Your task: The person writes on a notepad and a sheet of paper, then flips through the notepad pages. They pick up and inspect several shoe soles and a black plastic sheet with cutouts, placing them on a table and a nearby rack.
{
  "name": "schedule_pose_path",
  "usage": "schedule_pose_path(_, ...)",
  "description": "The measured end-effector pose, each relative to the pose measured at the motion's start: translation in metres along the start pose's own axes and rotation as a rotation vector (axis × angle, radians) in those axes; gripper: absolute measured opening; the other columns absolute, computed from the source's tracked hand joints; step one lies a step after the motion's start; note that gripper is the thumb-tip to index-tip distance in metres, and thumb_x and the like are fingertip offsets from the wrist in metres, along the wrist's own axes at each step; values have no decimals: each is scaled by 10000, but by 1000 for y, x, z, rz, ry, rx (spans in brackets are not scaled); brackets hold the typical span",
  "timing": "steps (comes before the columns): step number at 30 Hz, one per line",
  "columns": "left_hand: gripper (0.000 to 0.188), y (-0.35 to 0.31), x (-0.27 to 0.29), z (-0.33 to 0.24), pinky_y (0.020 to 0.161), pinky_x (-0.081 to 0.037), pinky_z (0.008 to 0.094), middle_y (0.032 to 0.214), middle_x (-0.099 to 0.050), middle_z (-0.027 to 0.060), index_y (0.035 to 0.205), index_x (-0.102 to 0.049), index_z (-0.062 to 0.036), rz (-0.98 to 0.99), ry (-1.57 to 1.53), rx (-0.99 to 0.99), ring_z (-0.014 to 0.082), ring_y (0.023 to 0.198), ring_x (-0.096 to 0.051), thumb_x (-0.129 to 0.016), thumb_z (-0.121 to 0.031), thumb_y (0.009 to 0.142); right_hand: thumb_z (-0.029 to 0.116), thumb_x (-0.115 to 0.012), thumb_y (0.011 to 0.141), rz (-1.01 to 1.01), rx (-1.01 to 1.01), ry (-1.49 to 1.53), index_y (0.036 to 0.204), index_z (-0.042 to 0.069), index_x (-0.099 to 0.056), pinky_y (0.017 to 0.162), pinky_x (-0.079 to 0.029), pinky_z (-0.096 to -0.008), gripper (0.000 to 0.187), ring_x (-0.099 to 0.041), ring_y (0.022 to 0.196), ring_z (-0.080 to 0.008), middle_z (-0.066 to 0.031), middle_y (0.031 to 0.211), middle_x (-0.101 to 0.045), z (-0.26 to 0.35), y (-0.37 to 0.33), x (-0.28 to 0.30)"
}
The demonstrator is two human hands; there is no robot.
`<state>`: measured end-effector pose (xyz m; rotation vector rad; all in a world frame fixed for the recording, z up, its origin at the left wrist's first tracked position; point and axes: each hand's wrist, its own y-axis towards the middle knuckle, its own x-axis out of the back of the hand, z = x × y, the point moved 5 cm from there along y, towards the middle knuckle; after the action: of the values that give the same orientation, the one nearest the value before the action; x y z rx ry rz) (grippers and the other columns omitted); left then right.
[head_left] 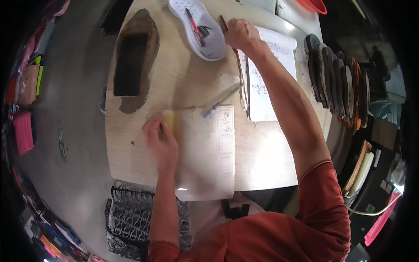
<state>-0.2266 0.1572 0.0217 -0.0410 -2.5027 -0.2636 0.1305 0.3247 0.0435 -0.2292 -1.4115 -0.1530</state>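
Note:
My left hand (162, 142) is closed at the left edge of an open booklet (205, 153) with printed rows. Its fingers curl round something small and dark that I cannot make out, beside a pale yellow piece (168, 118). Across the booklet's top lies a clear pen (222, 100) with a blue end. My right hand (242, 35) reaches to the far side of the table, fingers closed, with a dark reddish stick (223, 22) showing at its fingertips. Left of it is a white sole-shaped tray (209, 48) holding a red pen (194, 27) and small black pieces.
Under my right forearm lies a spiral notebook (264, 102) with handwriting. A dark phone (131, 64) rests on a brown sole-shaped piece (151, 48) at left. Several shoe soles (329, 72) stand along the right edge. A black woven basket (131, 218) sits below the table.

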Motion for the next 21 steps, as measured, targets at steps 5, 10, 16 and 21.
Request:
schedule_pose_path(5, 211, -1, -3, 3, 930, -559, 362, 1241, -593, 143, 1175, -644, 12, -31, 14, 1, 277, 1151, -621, -613, 14, 967, 133, -523, 896, -191, -78, 136, 914, -1, -717, 736, -581, -391, 236, -735, 825, -348, -216, 865, -736, -2, 5, 4)
schedule_pose_path(10, 182, -3, -4, 10, 937, -524, 333, 1234, -636, 108, 1162, -676, -14, -79, -17, -2, 223, 1117, -625, -618, -42, 992, 220, -530, 965, -250, -47, 973, 989, -67, -665, 526, -474, -296, 318, -578, 585, -144, -86, 707, -636, -38, -51, 59)
schedule_pose_path(16, 193, -4, -2, 22, 993, -499, 352, 1223, -643, 114, 1173, -672, -16, -52, -76, -1, 239, 1140, -617, -628, -42, 986, 136, -521, 1045, -370, -229, 1442, 879, 69, -556, 421, -268, -242, 183, -356, 478, -64, 7, 626, -453, -80, -205, 53)
schedule_pose_path(21, 196, -5, 0, 26, 1014, -475, 311, 1235, -649, 112, 1195, -649, 23, -61, -231, 106, 179, 1152, -601, -572, -21, 1021, 261, -453, 1083, -396, -418, 1378, 1006, 1, -605, 422, -316, -247, 311, -420, 469, -90, -22, 634, -501, -78, -261, 9)
